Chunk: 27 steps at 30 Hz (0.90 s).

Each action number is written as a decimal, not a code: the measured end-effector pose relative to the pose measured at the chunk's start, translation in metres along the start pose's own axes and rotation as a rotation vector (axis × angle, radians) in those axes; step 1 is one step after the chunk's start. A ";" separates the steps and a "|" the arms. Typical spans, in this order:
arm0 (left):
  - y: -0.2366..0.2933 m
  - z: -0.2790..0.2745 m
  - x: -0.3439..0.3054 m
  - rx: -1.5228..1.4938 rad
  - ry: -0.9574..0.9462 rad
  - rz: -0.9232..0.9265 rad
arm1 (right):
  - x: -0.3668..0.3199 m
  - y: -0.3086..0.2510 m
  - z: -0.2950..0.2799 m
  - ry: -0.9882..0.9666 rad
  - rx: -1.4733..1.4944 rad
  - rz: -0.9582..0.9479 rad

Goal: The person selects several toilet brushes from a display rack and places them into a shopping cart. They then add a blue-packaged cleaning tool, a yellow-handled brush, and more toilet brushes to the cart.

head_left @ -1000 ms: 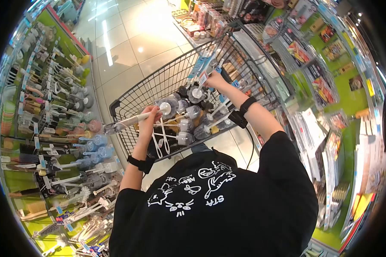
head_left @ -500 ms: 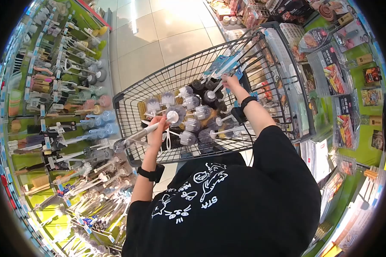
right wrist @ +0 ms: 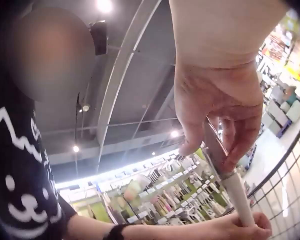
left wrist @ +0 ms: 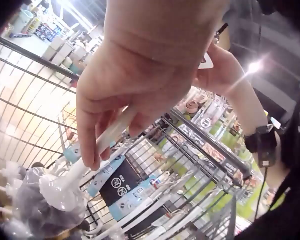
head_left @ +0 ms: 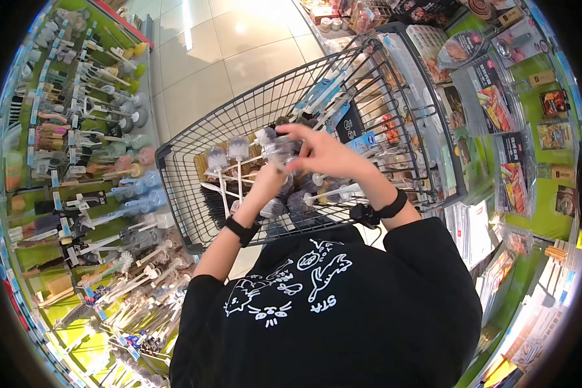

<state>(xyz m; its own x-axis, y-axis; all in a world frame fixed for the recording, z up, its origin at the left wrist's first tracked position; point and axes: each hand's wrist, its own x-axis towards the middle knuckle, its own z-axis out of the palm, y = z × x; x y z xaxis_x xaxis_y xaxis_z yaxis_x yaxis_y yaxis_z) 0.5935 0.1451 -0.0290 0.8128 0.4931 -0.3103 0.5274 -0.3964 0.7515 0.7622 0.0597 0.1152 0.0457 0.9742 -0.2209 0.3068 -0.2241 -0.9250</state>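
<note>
My left hand (head_left: 265,189) grips the white handle of a toilet brush (left wrist: 62,192) in clear plastic wrap. The left wrist view shows its dark bristle head and white collar below the fingers. My right hand (head_left: 326,152) is close by, over the cart; in the right wrist view its thumb and fingers pinch the handle's upper end (right wrist: 217,155), above the left hand. Under both hands, several similar white-handled brushes (head_left: 238,150) lie in the shopping cart (head_left: 200,132). Packages with blue labels (head_left: 363,141) lie along the cart's right part.
Shelves of hanging brushes (head_left: 119,174) line the left side of the aisle. On the right stands a rack with packaged grill goods (head_left: 495,110). Beyond the cart stretches a tiled floor (head_left: 204,68). A dark bristled item (head_left: 215,205) lies at the cart's near left.
My right hand has left the white handle near the blue packages and come left to my other hand. The left hand has moved inward, swinging its brush handle away from the left side.
</note>
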 end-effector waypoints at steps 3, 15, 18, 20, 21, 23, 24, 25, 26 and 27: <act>0.019 0.014 0.003 -0.046 0.009 0.184 | -0.009 0.010 0.015 0.122 -0.098 -0.076; -0.031 -0.013 -0.063 -0.215 -0.039 -0.116 | -0.017 0.111 -0.033 0.698 -0.106 0.158; -0.045 -0.034 -0.102 -0.222 0.038 -0.215 | 0.013 0.188 -0.027 0.771 -0.207 0.153; -0.077 -0.033 -0.126 -0.300 0.117 -0.289 | 0.026 0.209 -0.020 0.805 -0.178 0.135; -0.099 -0.026 -0.136 -0.341 0.171 -0.290 | 0.031 0.213 -0.019 0.864 -0.161 0.193; -0.082 -0.034 -0.159 -0.366 0.212 -0.377 | 0.042 0.220 -0.026 0.974 -0.128 0.314; -0.075 -0.036 -0.169 -0.376 0.231 -0.413 | 0.051 0.236 -0.031 1.030 -0.155 0.238; -0.072 -0.035 -0.176 -0.386 0.249 -0.450 | 0.055 0.238 -0.037 0.991 -0.126 0.269; -0.074 -0.031 -0.183 -0.375 0.279 -0.463 | 0.056 0.240 -0.042 0.989 -0.137 0.257; -0.077 -0.025 -0.189 -0.366 0.308 -0.474 | 0.059 0.239 -0.046 0.987 -0.150 0.243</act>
<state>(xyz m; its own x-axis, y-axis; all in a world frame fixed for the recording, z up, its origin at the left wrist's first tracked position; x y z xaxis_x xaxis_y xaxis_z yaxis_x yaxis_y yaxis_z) 0.3932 0.1022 -0.0142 0.3775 0.7692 -0.5157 0.6478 0.1786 0.7406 0.8816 0.0648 -0.1043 0.8631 0.5046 0.0185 0.2976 -0.4786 -0.8261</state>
